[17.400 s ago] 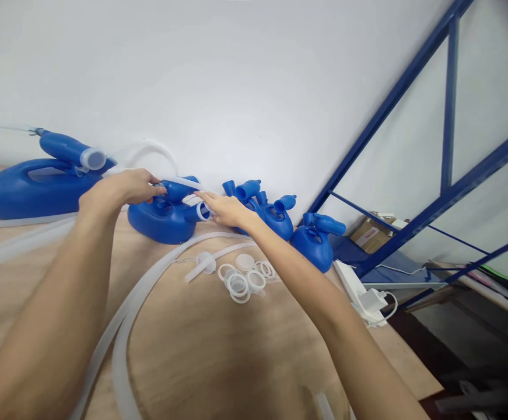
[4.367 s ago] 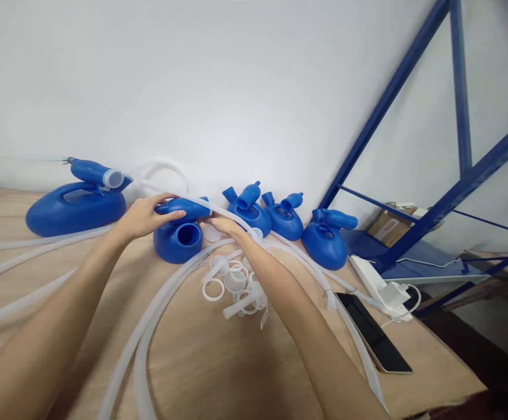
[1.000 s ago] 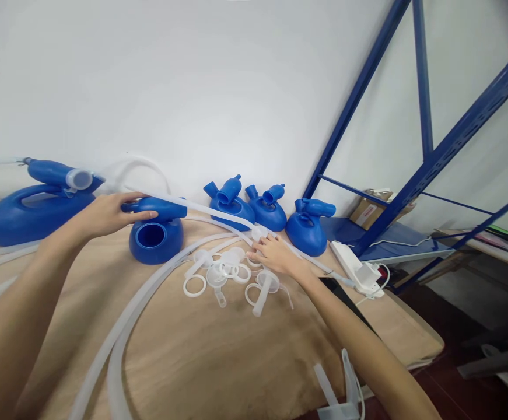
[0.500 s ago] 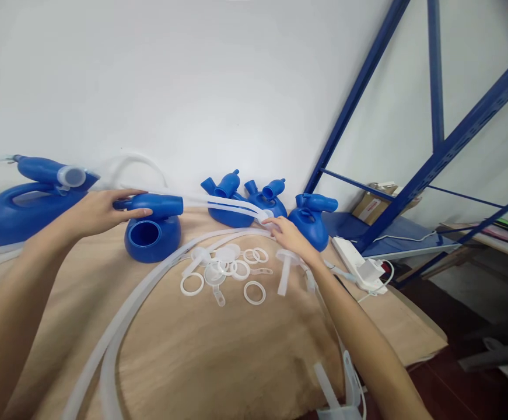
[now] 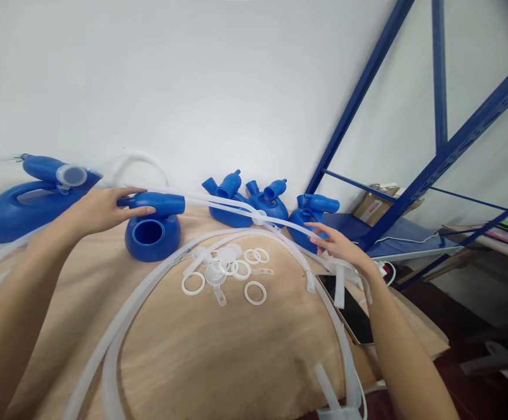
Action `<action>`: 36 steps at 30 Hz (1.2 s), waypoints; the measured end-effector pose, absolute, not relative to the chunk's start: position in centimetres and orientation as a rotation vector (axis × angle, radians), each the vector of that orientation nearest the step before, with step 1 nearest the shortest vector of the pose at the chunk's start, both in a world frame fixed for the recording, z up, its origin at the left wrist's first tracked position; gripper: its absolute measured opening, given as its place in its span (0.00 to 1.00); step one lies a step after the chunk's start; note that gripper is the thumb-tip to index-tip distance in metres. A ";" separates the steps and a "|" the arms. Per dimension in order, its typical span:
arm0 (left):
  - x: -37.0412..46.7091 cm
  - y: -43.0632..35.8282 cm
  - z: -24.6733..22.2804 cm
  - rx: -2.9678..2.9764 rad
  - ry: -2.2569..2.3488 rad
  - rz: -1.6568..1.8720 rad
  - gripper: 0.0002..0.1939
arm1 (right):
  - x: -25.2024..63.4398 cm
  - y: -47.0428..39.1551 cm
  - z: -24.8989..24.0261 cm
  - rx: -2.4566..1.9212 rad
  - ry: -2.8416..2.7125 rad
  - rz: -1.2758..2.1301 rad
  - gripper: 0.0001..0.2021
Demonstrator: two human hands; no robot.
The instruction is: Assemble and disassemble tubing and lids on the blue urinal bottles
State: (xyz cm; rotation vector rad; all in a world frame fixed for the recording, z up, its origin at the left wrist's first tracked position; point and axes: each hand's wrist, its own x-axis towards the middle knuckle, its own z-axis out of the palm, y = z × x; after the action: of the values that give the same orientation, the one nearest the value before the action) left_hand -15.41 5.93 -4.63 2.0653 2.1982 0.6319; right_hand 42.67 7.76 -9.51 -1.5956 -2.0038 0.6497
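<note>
At the left of centre, my left hand (image 5: 114, 211) is closed on the top part of a blue bottle (image 5: 160, 239), whose round mouth faces me. On the right, my right hand (image 5: 335, 244) has its fingers around a translucent tube (image 5: 297, 227) in front of the rightmost blue bottle (image 5: 308, 219). A clear cap with a short stem (image 5: 340, 283) hangs by my right wrist. Between the hands lie several white rings (image 5: 255, 293) and clear caps (image 5: 216, 272) on the brown table (image 5: 227, 361).
A large blue bottle with a clear cap (image 5: 13, 210) stands at far left. Two more blue bottles (image 5: 230, 204) stand by the wall. Long tubes (image 5: 118, 326) curve across the table. A phone (image 5: 350, 309) lies under my right forearm; a blue metal rack (image 5: 437, 157) stands at right.
My right hand has moved right, away from the tube's white fitting, with the tube stretching after it. The phone has come into view. My left hand has stayed on the bottle.
</note>
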 end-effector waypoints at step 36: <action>-16.3 1.2 0.8 1.864 2.413 0.814 0.39 | 29.4 3.3 -6.5 -1.136 -2.786 0.668 0.32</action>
State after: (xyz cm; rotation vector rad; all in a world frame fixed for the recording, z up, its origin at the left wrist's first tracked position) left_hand -16.33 1.16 0.81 1.8639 2.4126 0.8141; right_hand 29.42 3.25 -6.51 -1.1359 -2.7864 0.6680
